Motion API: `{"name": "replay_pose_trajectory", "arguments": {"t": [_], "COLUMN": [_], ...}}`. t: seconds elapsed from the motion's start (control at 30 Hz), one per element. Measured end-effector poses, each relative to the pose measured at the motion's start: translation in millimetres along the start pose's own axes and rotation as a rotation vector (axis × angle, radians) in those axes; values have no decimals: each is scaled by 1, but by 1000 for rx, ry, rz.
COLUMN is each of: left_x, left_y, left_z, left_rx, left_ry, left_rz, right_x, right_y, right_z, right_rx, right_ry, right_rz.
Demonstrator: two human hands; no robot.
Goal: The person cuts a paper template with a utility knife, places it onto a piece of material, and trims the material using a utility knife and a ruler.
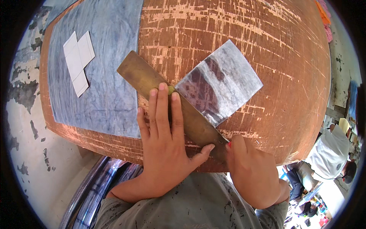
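My left hand lies flat on a broad brownish metal straightedge, its fingers stretched out and spread and its thumb out to the right. The straightedge runs slantwise from upper left to lower right. Along its far right edge lies a shiny clear plastic sheet, roughly square, with one side at or under the straightedge. At the straightedge's lower right end my right hand is closed around a small tool with a red part. Most of that tool is hidden by my fingers. A small yellow-green spot shows beside my left fingertips.
The brown tabletop is scored with many pale cuts. A bluish translucent sheet covers its left side, with an angular white paper template on it. Rolls of clear film stand below left. A seated person is at right.
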State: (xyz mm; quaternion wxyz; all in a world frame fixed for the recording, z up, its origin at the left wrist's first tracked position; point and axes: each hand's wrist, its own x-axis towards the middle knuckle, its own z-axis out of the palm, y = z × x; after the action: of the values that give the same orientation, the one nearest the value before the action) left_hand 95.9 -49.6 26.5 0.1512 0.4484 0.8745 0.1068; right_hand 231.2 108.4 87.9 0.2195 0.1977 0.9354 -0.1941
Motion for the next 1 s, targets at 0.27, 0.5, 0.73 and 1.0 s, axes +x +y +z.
{"name": "replay_pose_trajectory", "arguments": {"t": [0.27, 0.5, 0.73, 1.0], "left_x": [0, 1, 2, 1], "left_y": [-3, -2, -2, -2], "left_z": [1, 0, -1, 0], "left_rx": [-12, -40, -43, -48], "left_ry": [14, -3, -13, 3], "left_rz": [23, 23, 26, 12], "right_x": [-10, -10, -1, 19], "right_y": [7, 8, 1, -5], "right_z": [3, -4, -9, 3], "right_rx": [11, 31, 77, 151], "right_ry": [11, 9, 162, 128], "right_rz": [-3, 10, 60, -44]}}
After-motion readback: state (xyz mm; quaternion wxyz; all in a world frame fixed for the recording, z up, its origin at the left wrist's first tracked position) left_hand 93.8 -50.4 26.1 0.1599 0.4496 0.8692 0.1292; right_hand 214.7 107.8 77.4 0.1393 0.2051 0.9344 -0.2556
